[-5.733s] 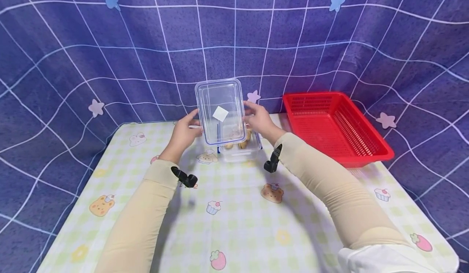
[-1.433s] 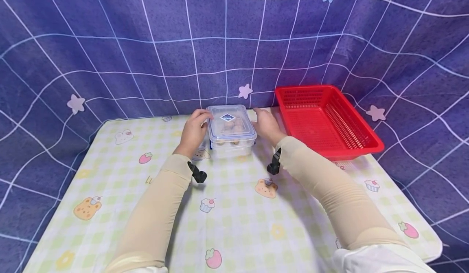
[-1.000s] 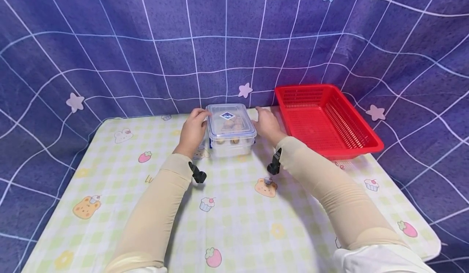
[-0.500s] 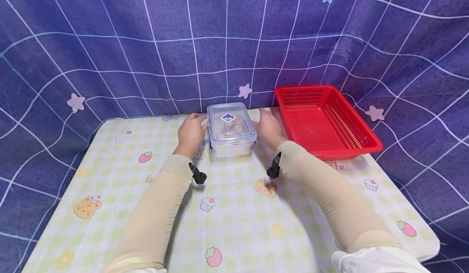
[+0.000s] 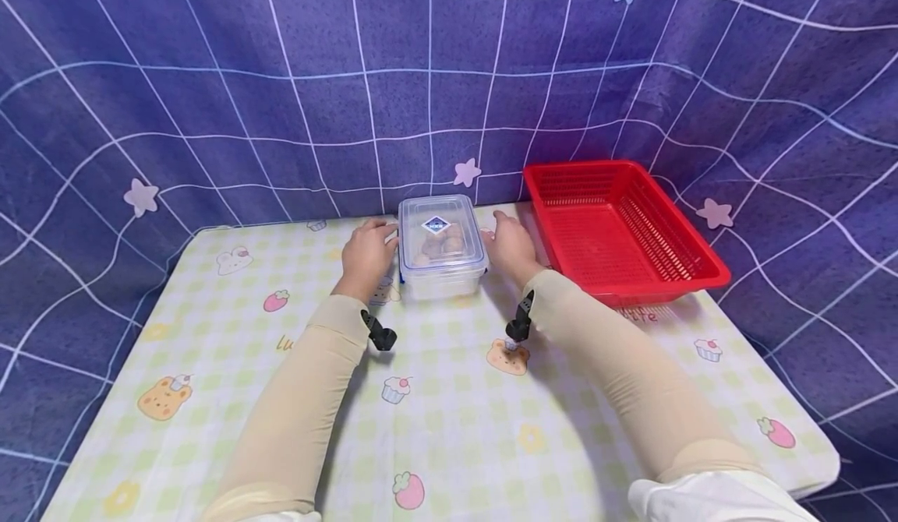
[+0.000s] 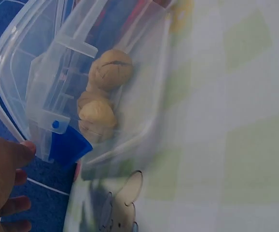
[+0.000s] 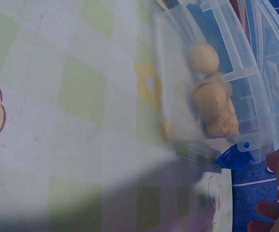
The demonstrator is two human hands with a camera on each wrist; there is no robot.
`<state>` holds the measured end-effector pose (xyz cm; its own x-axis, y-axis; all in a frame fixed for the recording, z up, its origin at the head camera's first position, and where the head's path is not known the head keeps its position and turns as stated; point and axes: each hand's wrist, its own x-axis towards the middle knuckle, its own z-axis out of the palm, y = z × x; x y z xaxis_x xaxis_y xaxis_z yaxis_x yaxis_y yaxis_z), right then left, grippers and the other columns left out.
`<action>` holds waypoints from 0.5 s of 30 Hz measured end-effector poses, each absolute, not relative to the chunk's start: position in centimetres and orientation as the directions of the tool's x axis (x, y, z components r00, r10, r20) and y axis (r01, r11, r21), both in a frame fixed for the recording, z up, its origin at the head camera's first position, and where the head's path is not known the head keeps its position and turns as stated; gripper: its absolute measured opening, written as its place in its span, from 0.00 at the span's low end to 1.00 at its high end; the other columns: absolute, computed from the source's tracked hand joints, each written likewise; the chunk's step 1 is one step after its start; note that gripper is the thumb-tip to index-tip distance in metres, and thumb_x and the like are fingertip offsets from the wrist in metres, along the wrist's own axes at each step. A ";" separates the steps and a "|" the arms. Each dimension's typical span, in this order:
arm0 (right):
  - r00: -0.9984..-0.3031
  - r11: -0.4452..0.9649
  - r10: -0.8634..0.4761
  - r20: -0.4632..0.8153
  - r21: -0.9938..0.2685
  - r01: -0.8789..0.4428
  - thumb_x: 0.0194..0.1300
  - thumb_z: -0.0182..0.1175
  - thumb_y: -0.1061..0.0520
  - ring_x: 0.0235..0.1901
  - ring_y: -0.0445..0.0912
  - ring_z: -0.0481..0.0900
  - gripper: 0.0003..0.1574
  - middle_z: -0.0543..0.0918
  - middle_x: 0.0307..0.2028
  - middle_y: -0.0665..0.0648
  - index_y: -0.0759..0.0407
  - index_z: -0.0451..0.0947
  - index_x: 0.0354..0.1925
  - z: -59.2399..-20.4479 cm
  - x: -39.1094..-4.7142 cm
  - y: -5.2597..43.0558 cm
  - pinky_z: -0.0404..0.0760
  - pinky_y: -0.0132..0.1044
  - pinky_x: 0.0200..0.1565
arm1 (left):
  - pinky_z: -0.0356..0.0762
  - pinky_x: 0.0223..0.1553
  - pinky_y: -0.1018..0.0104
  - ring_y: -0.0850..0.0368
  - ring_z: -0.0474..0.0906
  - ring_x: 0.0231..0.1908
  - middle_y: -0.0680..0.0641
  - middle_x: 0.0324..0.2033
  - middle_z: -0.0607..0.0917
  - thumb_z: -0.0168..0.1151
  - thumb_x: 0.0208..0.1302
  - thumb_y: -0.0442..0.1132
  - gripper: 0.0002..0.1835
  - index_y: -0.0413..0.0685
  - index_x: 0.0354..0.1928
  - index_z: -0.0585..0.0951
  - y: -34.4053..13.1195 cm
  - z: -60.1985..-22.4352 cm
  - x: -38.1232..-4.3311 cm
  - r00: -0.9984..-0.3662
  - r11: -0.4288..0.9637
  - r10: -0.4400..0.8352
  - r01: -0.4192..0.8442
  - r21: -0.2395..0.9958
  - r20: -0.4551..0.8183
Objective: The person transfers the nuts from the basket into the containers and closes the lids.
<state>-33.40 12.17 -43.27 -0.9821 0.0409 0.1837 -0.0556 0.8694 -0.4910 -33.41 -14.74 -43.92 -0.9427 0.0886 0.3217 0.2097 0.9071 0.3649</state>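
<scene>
A clear rectangular food storage box [image 5: 443,283] stands near the back of the table. Its clear lid [image 5: 438,253], with a blue rim line and a blue-and-white diamond label, lies on top. Several round tan, walnut-like pieces [image 6: 111,70] show through the wall. My left hand [image 5: 366,257] is at the box's left side, its thumb tip touching the lid edge near a blue side clip [image 6: 68,147] that sticks outward. My right hand [image 5: 512,246] is at the right side, fingertips by the lid edge, near another outward blue clip [image 7: 235,157]. Both hands' fingers are loosely extended.
An empty red plastic basket [image 5: 603,249] stands at the back right, close to my right forearm. A checked, cartoon-printed cloth covers the table [image 5: 449,444]. Behind it hangs a blue curtain [image 5: 316,101] with a white grid and stars.
Both hands held the lid upright above the box earlier; now it lies on the box. Since then my left fingers have slid off the lid's top to its left side.
</scene>
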 end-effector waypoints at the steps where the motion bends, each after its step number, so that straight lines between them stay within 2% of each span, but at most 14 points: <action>1: -0.983 0.865 0.037 0.182 -0.499 -0.060 0.75 0.56 0.48 0.63 0.59 0.75 0.35 0.77 0.63 0.67 0.62 0.65 0.72 -43.4 -33.4 12.1 0.73 0.51 0.65 | 0.78 0.53 0.39 0.37 0.75 0.61 0.43 0.64 0.78 0.61 0.73 0.45 0.19 0.53 0.63 0.82 -14.8 -44.0 -33.4 -0.947 0.908 0.087 0.202 0.366 0.308; 10: -0.982 0.805 0.001 0.190 -0.582 -0.112 0.76 0.53 0.53 0.60 0.56 0.79 0.26 0.82 0.59 0.62 0.54 0.73 0.69 -44.0 -33.4 11.9 0.75 0.49 0.63 | 0.78 0.54 0.39 0.40 0.76 0.62 0.44 0.64 0.78 0.53 0.77 0.48 0.21 0.55 0.66 0.80 -14.9 -44.5 -33.0 -0.964 0.891 0.068 0.175 0.419 0.259; 15: -0.981 0.758 0.009 0.193 -0.641 -0.119 0.78 0.49 0.48 0.62 0.55 0.78 0.26 0.83 0.60 0.58 0.51 0.75 0.68 -43.8 -33.7 11.5 0.73 0.48 0.65 | 0.75 0.59 0.41 0.40 0.75 0.63 0.40 0.64 0.78 0.48 0.78 0.51 0.24 0.51 0.68 0.77 -14.7 -44.1 -33.2 -0.966 0.855 0.043 0.168 0.491 0.256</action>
<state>-33.66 11.53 -43.84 -0.9812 0.0088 0.1926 -0.1191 0.7582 -0.6411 -33.21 -14.72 -44.15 -0.9656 0.0430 0.2563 0.1684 0.8546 0.4913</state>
